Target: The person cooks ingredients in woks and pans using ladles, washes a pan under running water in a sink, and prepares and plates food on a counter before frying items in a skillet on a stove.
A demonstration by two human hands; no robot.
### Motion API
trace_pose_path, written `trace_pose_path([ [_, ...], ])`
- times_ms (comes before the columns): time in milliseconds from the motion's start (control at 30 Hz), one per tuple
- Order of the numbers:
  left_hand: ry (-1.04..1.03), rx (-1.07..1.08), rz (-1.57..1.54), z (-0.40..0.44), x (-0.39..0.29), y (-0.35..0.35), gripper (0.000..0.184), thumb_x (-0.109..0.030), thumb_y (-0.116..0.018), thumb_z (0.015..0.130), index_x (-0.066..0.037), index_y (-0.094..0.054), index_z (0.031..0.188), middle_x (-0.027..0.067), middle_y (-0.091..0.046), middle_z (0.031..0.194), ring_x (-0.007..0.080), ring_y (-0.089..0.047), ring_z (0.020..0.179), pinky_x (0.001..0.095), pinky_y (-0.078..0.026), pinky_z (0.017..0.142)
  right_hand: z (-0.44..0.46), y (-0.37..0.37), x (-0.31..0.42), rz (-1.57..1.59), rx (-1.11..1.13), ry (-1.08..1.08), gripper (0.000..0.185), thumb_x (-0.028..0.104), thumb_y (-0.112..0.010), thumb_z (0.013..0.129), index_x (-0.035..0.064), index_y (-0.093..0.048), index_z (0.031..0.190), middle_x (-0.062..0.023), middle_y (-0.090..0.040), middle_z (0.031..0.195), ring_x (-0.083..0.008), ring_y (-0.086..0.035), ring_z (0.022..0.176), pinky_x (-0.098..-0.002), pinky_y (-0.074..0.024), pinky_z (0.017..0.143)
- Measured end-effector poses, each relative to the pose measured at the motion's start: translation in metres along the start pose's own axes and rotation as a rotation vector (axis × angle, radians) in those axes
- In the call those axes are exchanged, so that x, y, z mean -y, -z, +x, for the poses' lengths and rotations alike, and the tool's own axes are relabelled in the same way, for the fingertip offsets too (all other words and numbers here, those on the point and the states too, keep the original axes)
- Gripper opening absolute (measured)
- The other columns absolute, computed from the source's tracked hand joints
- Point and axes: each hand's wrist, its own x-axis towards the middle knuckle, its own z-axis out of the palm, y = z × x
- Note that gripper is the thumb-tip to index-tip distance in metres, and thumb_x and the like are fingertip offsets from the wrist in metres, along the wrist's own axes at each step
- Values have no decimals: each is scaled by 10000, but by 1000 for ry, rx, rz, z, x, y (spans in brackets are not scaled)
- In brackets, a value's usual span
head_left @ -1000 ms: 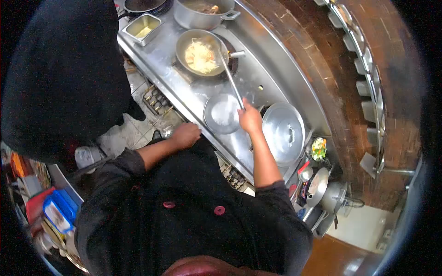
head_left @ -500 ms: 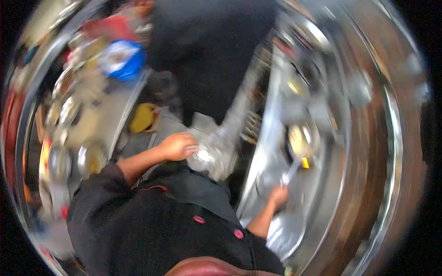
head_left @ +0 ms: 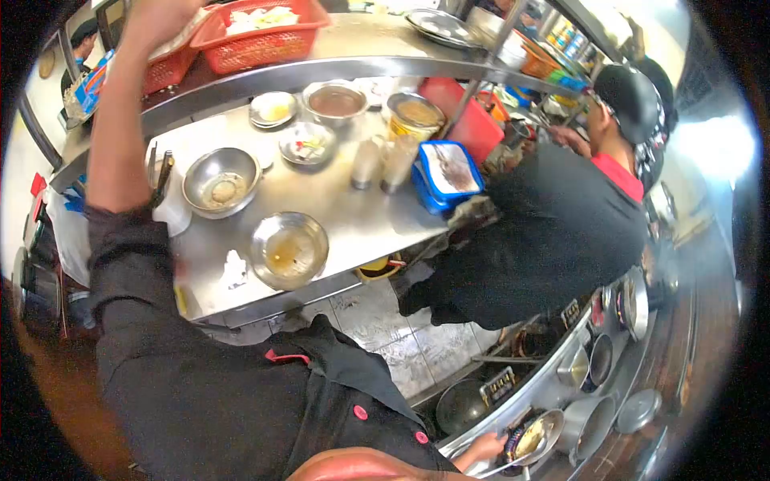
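Note:
My left hand (head_left: 164,18) is raised at the top left, beside a red plastic basket (head_left: 261,48) of pale food on the shelf; its fingers are cut off by the frame edge. Low on the right, my right hand (head_left: 484,449) is close to a frying pan (head_left: 553,429) holding yellowish food (head_left: 529,438). A thin handle (head_left: 504,467) slants below that hand. Whether the fingers touch the handle or hold anything is unclear. The pan is over a burner on the stove.
Metal bowls (head_left: 290,248) and a blue tub (head_left: 449,172) stand on the steel table (head_left: 349,224). A co-worker in a black jacket (head_left: 561,232) stands between table and stove. A deep pot (head_left: 588,425) and black pan (head_left: 600,361) sit along the stove. Tiled floor (head_left: 377,321) lies between.
My left hand has risen from in front of my body to the shelf at upper left. The view has swung toward the table and sharpened. My right hand remains near the pan.

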Motion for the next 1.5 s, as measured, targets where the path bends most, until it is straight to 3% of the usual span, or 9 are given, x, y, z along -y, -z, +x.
trace_pose_path([
  [133,-81,832,447,46,210,-41,405,-204,-572,782,-86,-514,1166,122,-581,1106,261,-548,1021,363,-413,887,-39,-55,65,114,141,329,369,94,-497,751,-62,-554,1081,-275,-581,1001,-395,-562,931,-416,-435,819],
  [233,-9,998,149,21,213,-26,408,-210,-582,770,-92,-515,1155,103,-538,1184,258,-500,1092,370,-379,939,-86,-63,123,138,240,422,357,90,-504,756,-94,-550,1059,-274,-584,994,-385,-567,929,-400,-437,829],
  [267,-194,760,176,6,239,-37,425,-197,-614,753,-50,-516,1140,110,-557,1114,218,-525,1006,314,-399,874,-94,-79,126,148,295,369,355,92,-513,756,-93,-553,1056,-273,-583,999,-384,-566,932,-394,-436,833],
  [433,-21,881,-65,17,251,-52,305,-100,-553,795,-71,-497,1094,96,-525,1134,238,-470,1102,349,-345,974,-144,-89,174,159,404,510,324,86,-523,750,-104,-573,1008,-258,-592,985,-346,-580,926,-381,-444,818],
  [567,-289,688,7,41,282,-66,251,-156,-493,855,-84,-506,1095,102,-533,1143,249,-481,1095,364,-364,949,-156,-88,191,196,500,498,337,107,-542,719,-89,-586,989,-236,-614,860,-335,-604,775,-381,-465,724],
  [667,140,698,16,68,290,-67,361,-276,-405,912,-88,-468,1213,104,-474,1257,242,-446,1146,364,-328,983,-157,-85,186,153,468,536,329,126,-552,718,-68,-600,979,-226,-618,824,-316,-609,730,-377,-469,692],
  [1100,-118,-194,311,137,425,-135,398,-287,-383,916,-51,-453,1229,104,-486,1244,236,-458,1137,366,-324,996,-191,-75,122,183,618,482,280,154,-550,770,-47,-613,955,-245,-610,907,-367,-593,870,-388,-458,786],
  [1267,-131,-165,32,83,253,-79,374,-273,-382,922,-34,-459,1200,110,-517,1159,225,-489,1047,344,-376,907,-193,-65,106,78,552,573,329,265,-524,793,-3,-627,955,-222,-612,918,-371,-586,869,-413,-461,781],
  [1500,-148,235,-909,-30,-2,-66,344,-252,-380,930,-11,-468,1159,118,-559,1041,210,-533,921,314,-448,783,-175,-6,100,404,435,174,322,249,-572,793,6,-617,1000,-181,-622,961,-287,-602,897,-348,-456,799],
])
